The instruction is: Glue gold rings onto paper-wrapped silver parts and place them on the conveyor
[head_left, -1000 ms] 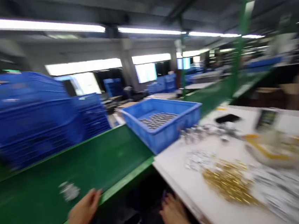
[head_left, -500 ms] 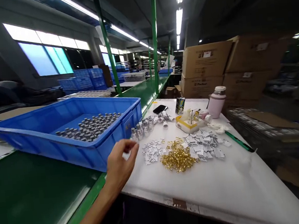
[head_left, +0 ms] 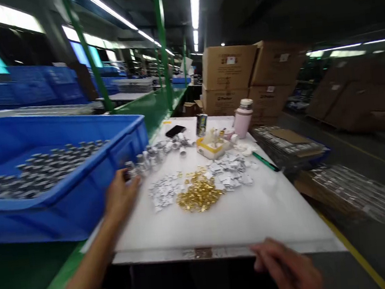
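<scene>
My left hand (head_left: 120, 194) reaches along the right side of a blue plastic bin (head_left: 111, 148). Its thumb and curved fingers stand apart around the nearest small white bottle (head_left: 131, 171) with a grey cap; blur hides whether they touch it. More such bottles (head_left: 142, 164) stand in a row behind. My right hand (head_left: 285, 262) is low at the table's front edge, smeared by motion, its fingers bent; what it holds, if anything, does not show. Between the hands lie a heap of gold rings (head_left: 200, 193), small white printed pieces (head_left: 164, 190) and larger white tags (head_left: 231, 170).
Many grey-capped pieces (head_left: 45, 170) fill part of the bin. Farther back on the white table (head_left: 214, 226) are a phone (head_left: 175, 130), a drink carton (head_left: 202, 124), a yellow-edged tray (head_left: 210, 152), a pink flask (head_left: 244, 120) and a green-handled tool (head_left: 265, 161). Cardboard boxes (head_left: 229, 72) stand behind.
The view has turned right, so the table's things sit farther left. My left hand has moved to the nearest bottle. My right hand has come into view at the bottom.
</scene>
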Tool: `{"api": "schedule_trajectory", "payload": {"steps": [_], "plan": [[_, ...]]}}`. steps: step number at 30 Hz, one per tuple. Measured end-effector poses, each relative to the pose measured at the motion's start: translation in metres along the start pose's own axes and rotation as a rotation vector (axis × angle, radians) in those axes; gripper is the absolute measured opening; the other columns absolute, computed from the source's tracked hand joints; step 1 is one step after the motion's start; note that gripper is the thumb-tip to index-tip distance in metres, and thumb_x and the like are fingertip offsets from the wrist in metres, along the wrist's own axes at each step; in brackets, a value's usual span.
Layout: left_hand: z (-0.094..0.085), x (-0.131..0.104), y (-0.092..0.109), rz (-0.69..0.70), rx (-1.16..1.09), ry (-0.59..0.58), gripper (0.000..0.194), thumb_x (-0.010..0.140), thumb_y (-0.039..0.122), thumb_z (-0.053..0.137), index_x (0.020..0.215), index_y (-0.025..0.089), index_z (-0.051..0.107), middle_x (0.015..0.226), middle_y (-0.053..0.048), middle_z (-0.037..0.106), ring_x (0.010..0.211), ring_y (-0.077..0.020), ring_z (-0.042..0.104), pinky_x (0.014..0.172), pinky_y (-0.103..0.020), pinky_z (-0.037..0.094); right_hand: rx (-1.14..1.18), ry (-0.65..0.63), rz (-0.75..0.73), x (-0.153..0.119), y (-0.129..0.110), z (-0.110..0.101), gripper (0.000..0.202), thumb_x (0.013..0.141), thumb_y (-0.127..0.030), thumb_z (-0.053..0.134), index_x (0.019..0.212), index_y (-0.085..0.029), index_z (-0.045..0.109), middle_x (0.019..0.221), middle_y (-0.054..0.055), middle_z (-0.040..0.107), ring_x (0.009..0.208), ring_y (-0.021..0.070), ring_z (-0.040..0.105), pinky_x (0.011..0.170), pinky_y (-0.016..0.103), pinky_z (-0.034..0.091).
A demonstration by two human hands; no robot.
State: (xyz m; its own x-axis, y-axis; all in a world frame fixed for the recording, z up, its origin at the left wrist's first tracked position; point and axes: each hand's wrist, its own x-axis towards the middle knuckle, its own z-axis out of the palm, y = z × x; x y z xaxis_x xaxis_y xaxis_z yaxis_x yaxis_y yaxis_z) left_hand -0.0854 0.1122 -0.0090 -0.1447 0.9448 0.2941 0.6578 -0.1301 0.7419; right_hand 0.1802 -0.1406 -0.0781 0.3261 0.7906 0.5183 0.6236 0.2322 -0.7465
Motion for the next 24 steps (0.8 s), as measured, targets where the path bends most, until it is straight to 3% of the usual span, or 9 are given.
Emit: {"api": "schedule_trajectory", "payload": {"steps": [3,5,7,9,13,16,20,24], "plan": [[-0.004,-0.029,0.029,-0.007,-0.129,0.027,0.042,0.08,0.047,0.065,0.111,0.022,0.054,0.108,-0.001,0.065,0.117,-0.0344,0.056,0.102,-0.05,0.043,-0.115,0.296,0.093,0.036,0.024,-0.038,0.018,0.092,-0.034,0.054,0.093,-0.022,0.066,0.075,0.002,0.064,0.068,0.0159,0.061,0.065,0.026,0.05],[0.0,-0.058,0.049,-0.01,-0.264,-0.033,0.035,0.083,0.05,0.061,0.107,0.026,0.054,0.108,0.004,0.066,0.112,-0.0278,0.061,0.096,-0.036,0.05,-0.191,0.362,0.117,0.061,0.048,-0.058,0.025,0.09,-0.04,0.055,0.102,-0.02,0.063,0.089,0.005,0.064,0.077,0.0176,0.061,0.069,0.029,0.05],[0.009,-0.09,0.068,-0.167,-0.614,-0.248,0.03,0.08,0.041,0.067,0.104,0.023,0.061,0.115,0.001,0.066,0.107,-0.0239,0.063,0.089,-0.027,0.054,-0.223,0.31,0.135,0.082,0.072,-0.068,0.037,0.087,-0.045,0.058,0.114,-0.018,0.058,0.101,0.008,0.063,0.086,0.02,0.059,0.072,0.032,0.05],[0.023,-0.12,0.084,-0.334,-0.848,-0.474,0.039,0.075,0.035,0.073,0.109,0.019,0.064,0.121,-0.005,0.066,0.096,-0.023,0.066,0.071,-0.026,0.061,-0.231,0.211,0.156,0.098,0.092,-0.071,0.046,0.083,-0.048,0.062,0.116,-0.018,0.058,0.107,0.01,0.062,0.087,0.0213,0.058,0.07,0.034,0.049],[0.049,-0.156,0.098,-0.57,-1.08,-0.65,0.044,0.078,0.02,0.07,0.119,0.014,0.057,0.111,-0.013,0.071,0.085,-0.0212,0.068,0.058,-0.027,0.061,-0.216,0.061,0.193,0.11,0.112,-0.069,0.034,0.072,-0.048,0.071,0.09,-0.02,0.066,0.095,0.007,0.062,0.078,0.0211,0.053,0.069,0.035,0.042],[0.057,-0.162,0.096,-0.64,-1.175,-0.714,0.042,0.082,0.015,0.065,0.122,0.013,0.053,0.111,-0.015,0.071,0.087,-0.0208,0.068,0.059,-0.027,0.06,-0.166,0.029,0.24,0.108,0.11,-0.07,0.028,0.07,-0.047,0.073,0.078,-0.022,0.065,0.085,0.004,0.06,0.073,0.0197,0.048,0.069,0.034,0.037],[0.059,-0.162,0.091,-0.653,-1.241,-0.778,0.046,0.086,0.016,0.061,0.13,0.015,0.046,0.115,-0.015,0.069,0.084,-0.0176,0.067,0.062,-0.028,0.061,0.07,0.016,0.379,0.102,0.088,-0.068,0.027,0.077,-0.046,0.069,0.081,-0.023,0.055,0.077,0.001,0.058,0.069,0.0178,0.05,0.065,0.032,0.041],[0.058,-0.164,0.09,-0.66,-1.236,-0.752,0.054,0.088,0.016,0.06,0.136,0.019,0.036,0.12,-0.014,0.067,0.07,-0.0103,0.065,0.062,-0.025,0.06,0.633,-0.013,0.633,0.099,0.053,-0.057,0.024,0.084,-0.044,0.059,0.079,-0.022,0.05,0.073,0.0,0.055,0.057,0.0114,0.048,0.054,0.025,0.045]]}}
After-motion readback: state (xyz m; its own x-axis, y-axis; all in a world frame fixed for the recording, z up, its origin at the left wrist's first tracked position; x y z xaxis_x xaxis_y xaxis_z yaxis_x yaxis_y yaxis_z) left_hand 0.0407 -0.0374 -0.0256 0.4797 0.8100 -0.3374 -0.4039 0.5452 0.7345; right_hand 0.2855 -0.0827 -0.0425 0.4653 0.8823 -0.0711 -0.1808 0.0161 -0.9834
